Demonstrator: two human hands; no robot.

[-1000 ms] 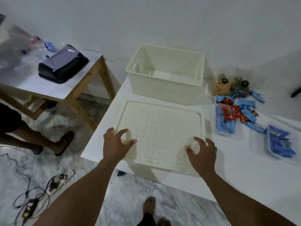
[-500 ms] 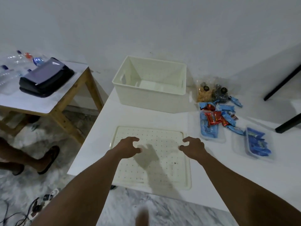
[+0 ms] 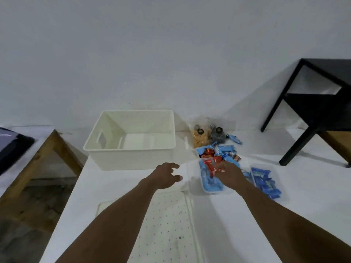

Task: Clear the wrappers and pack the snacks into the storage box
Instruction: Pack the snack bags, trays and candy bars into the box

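Note:
The empty cream storage box stands open at the back of the white table. Its perforated lid lies flat at the near edge, under my forearms. To the right of the box, a clear tray holds blue packets with red packets on top. My right hand reaches into this tray, fingertips on the red packets; its grip is hidden. My left hand hovers open beside the tray's left edge, holding nothing. A second clear tray with blue packets sits further right.
Two clear bags, one of yellow snacks and one of dark snacks, lie behind the trays near the wall. A black side table stands at the right. A wooden table with a black bag is on the left.
Both hands have let go of the lid, which now lies flat near the table's edge. They moved forward and right; the right hand is now in the snack tray. The view tilted up.

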